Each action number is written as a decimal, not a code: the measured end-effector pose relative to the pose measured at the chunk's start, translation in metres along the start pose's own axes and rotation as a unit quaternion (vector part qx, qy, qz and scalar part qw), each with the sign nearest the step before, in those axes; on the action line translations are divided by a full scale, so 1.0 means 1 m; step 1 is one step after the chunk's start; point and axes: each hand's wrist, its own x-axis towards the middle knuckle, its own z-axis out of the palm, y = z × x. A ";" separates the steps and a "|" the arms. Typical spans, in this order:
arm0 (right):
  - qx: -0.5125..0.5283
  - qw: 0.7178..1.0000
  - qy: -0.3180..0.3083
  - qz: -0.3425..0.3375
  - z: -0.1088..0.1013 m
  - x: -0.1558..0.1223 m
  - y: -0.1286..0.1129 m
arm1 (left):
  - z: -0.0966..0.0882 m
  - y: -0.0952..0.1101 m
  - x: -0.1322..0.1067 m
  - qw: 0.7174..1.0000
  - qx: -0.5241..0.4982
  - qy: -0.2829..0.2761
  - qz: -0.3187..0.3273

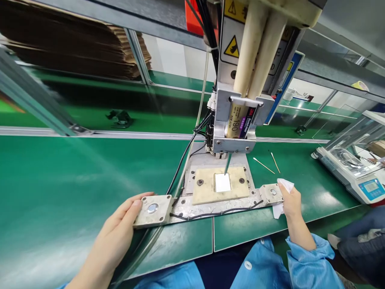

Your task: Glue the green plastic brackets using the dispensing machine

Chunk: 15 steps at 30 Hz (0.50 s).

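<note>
My left hand (pixel 116 233) is closed round the outer end of a metal button box (pixel 161 212), its thumb lying at the edge beside the round silver button. A crumpled white tissue (pixel 285 185) is pinched in my right hand (pixel 292 204), which rests against the outer side of the right button box (pixel 266 192). Between the two boxes, a cream fixture plate (pixel 207 196) holds a white square piece (pixel 222 182). From the glue cartridge (pixel 237 120) above, a thin dispensing needle (pixel 228 162) points down, its tip at the top edge of the white piece.
Two cotton swabs (pixel 264 165) lie right of the machine base. A digital scale with a clear enclosure (pixel 345 160) stands at far right. Black cables (pixel 180 164) and a clear hose run down the machine's left side. Stacked brown cardboard (pixel 75 48) sits behind, and another person's leg (pixel 357 237) shows lower right.
</note>
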 end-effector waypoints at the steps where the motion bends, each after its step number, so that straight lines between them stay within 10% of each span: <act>1: 0.000 1.000 0.000 -0.001 0.000 0.000 -0.001 | 0.000 -0.001 0.001 0.999 -0.020 -0.016 -0.025; 15: 0.018 1.000 -0.009 0.002 0.000 -0.002 -0.002 | -0.001 0.003 -0.002 0.994 -0.064 -0.026 -0.080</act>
